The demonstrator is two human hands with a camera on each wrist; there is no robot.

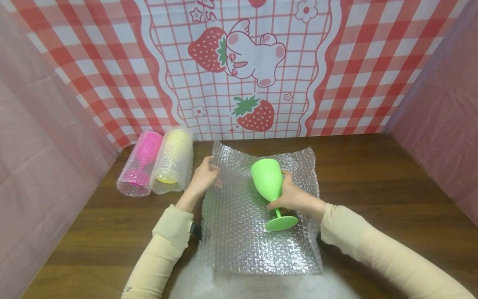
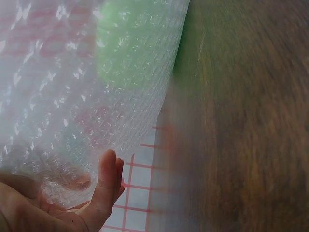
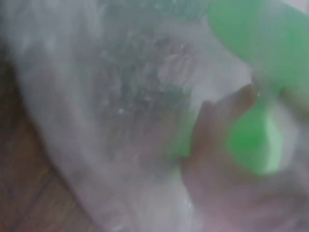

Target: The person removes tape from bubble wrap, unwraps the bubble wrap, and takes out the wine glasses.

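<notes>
My right hand (image 1: 295,196) grips a light green plastic goblet (image 1: 268,178) around the stem and lower bowl. The goblet is tilted over a piece of bubble wrap (image 1: 239,232), its bowl toward the back and its round foot toward me. At the wrap's left edge my left hand (image 1: 203,176) pinches the plastic; some of its fingers show through the clear film. The left wrist view has that hand (image 2: 96,198) at the raised wrap (image 2: 48,96), with green showing through. The right wrist view is blurred, with the goblet (image 3: 256,43) beside the fingers.
Back left on the dark wooden table (image 1: 381,174) lie a pink goblet (image 1: 147,147) and a yellow one (image 1: 175,153), both rolled in bubble wrap. A strawberry-print checked cloth (image 1: 246,104) hangs behind. Whitish sheeting (image 1: 261,286) lies at the front, and pink curtains (image 1: 37,124) flank the table.
</notes>
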